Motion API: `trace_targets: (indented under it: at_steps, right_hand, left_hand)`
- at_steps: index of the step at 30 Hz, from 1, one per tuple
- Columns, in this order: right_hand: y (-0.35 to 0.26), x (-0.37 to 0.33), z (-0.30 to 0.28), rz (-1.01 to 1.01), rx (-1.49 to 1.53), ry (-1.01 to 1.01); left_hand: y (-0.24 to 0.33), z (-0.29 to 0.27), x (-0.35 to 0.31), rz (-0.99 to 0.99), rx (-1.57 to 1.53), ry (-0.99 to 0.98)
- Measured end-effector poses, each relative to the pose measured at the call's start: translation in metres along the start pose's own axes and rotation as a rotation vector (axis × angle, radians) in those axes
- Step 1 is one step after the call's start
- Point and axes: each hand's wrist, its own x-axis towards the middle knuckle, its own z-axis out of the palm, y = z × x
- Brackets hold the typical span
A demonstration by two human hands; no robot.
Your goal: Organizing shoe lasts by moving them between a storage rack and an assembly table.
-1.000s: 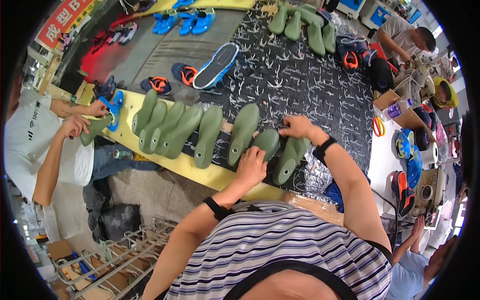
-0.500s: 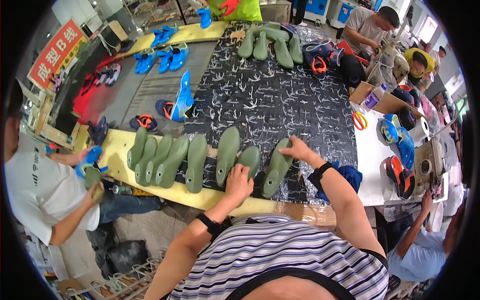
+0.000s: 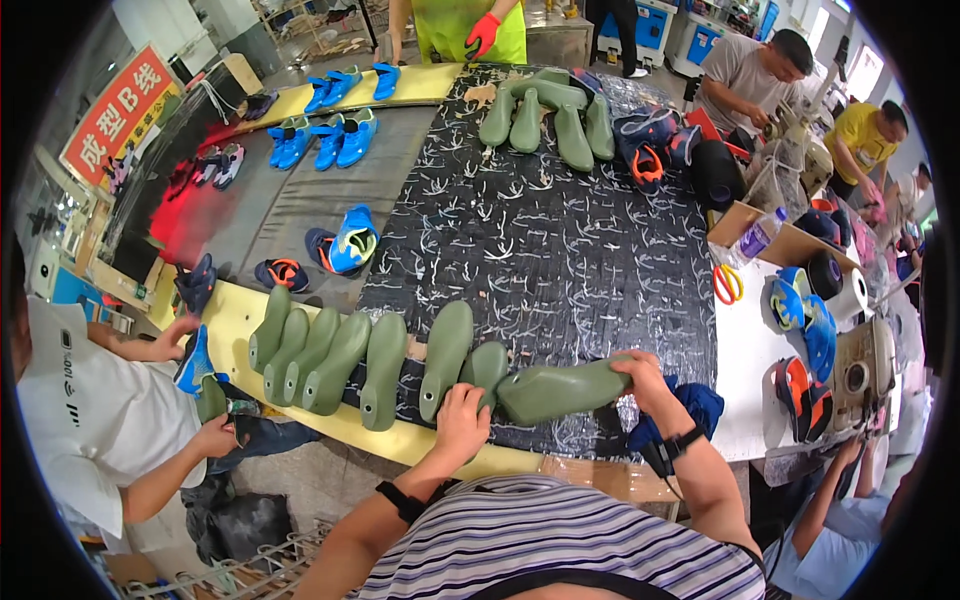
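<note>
My right hand (image 3: 645, 380) grips the narrow end of a green shoe last (image 3: 565, 392) lying almost sideways at the table's near edge. My left hand (image 3: 463, 415) is closed around the lower part of a shorter-looking green last (image 3: 488, 364), partly hidden by its fingers. Just left of that hand stands a taller green last (image 3: 448, 345). Farther left, another last (image 3: 385, 360) and a cluster of several more green lasts (image 3: 335, 365) continue the row along the near edge.
A dark, glue-streaked table surface (image 3: 540, 250) stretches ahead, with more green lasts (image 3: 525, 120) at its far end. Dark blue cloth (image 3: 690, 410) lies beside my right wrist. A co-worker at left handles a blue shoe (image 3: 193, 362). Yellow and red rings (image 3: 728, 284) lie at right.
My right hand has turned its last from slanting upright to nearly sideways. My left hand remains at the shorter last. At the far edge, a blue shoe has come down onto the yellow strip.
</note>
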Motion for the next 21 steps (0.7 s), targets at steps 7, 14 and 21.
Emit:
trace_targets:
  at_steps: [7, 14, 21]
  right_hand:
    - [-0.055, 0.084, 0.031, -0.524, 0.581, 0.351]
    - [-0.137, 0.277, 0.047, -0.422, 0.342, 0.148]
    - [-0.087, 0.111, 0.071, -0.304, 0.053, -0.207]
  left_hand:
    - [0.0, -0.005, -0.001, -0.001, -0.033, 0.0]
    - [0.0, 0.001, 0.0, -0.005, -0.087, -0.026]
    - [-0.012, 0.005, 0.002, 0.011, -0.093, 0.007]
